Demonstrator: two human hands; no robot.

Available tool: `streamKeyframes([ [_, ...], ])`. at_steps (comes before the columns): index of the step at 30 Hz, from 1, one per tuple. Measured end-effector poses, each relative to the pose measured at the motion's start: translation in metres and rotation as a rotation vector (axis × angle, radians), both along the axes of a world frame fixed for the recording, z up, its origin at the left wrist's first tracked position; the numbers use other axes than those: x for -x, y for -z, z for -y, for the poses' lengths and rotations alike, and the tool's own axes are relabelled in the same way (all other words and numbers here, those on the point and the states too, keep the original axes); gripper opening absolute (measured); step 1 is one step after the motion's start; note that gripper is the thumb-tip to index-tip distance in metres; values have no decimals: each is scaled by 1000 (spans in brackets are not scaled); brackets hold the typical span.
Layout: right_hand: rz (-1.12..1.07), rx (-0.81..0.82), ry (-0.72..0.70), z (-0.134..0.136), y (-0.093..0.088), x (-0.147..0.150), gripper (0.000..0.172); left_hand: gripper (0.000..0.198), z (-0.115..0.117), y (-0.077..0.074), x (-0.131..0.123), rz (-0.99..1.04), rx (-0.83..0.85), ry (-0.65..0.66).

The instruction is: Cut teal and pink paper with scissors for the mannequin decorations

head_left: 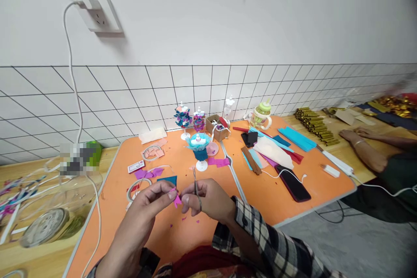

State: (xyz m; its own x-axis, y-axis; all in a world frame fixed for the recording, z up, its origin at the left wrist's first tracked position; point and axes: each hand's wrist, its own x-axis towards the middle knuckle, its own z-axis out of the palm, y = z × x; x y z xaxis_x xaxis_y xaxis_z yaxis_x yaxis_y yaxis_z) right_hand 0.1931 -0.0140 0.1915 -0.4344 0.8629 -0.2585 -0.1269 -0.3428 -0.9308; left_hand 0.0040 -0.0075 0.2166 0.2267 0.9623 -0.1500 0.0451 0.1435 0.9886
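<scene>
Between finger and thumb, my left hand (148,204) pinches a small cut piece of pink paper (177,200) above the orange table (208,234). My right hand (208,197) is closed around a pair of scissors (195,179), whose blades point up and away; its fingertips come close to the pink piece. Tiny pink scraps (184,218) lie on the table below. Just beyond the hands stands a small white dress form (198,141) on a round base, wrapped in light blue ruffle and dark teal paper. A dark teal sheet (167,180) lies by my left hand.
Decorated dress forms (183,117) and a small cardboard box (217,127) stand at the back. To the right are a green-lidded bottle (261,114), paper strips (296,138), a phone (293,183) and a hot glue gun (335,161). Another person's arms (368,150) rest further right.
</scene>
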Motion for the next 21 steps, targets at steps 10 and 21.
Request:
streamKeyframes([
  [10, -55, 27, 50, 1, -5, 7, 54, 33, 5, -2, -5, -8, 66, 52],
  [21, -231, 192, 50, 0, -6, -3, 60, 26, 5, 1, 11, -377, -624, -83],
])
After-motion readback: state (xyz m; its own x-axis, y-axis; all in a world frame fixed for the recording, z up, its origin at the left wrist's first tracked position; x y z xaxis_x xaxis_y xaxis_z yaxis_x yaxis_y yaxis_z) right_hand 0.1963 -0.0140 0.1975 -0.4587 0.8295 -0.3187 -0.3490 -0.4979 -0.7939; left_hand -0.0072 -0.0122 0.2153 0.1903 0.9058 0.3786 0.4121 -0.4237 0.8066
